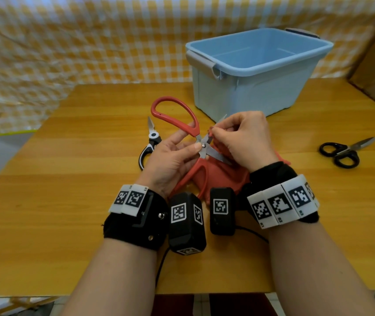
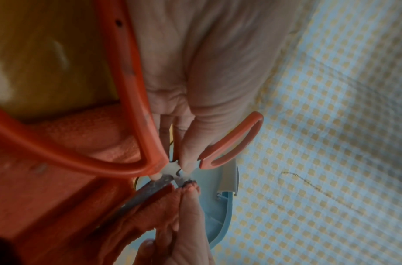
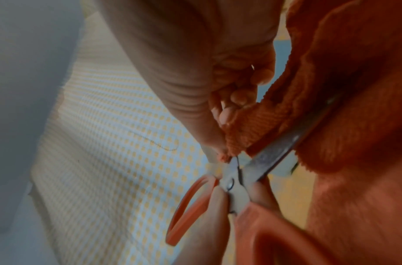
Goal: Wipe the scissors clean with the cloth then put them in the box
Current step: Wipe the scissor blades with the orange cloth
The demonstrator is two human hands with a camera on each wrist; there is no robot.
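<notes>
The left hand (image 1: 170, 156) pinched the red-handled scissors (image 1: 201, 142) at the pivot screw, thumb on top and fingers beneath. The right hand (image 1: 243, 140) had its fingertips (image 3: 227, 113) curled together, pinching a fold of the cloth (image 1: 218, 176) onto the upper blade. The scissors were spread open above the table (image 1: 68, 201), steel blades dull and smudged, big oval plastic loops smooth. The cloth was orange-red, ribbed and fuzzy, draping under the hands. Just beyond the hands stood the pale blue plastic box (image 1: 245, 92), open-topped with grey latches. Black-and-white shears (image 1: 150, 142) lay just left of the hands; black-handled scissors (image 1: 343, 151) lay well apart on the right. A yellow-checked sheet (image 1: 68, 42) hung behind the wooden table.
</notes>
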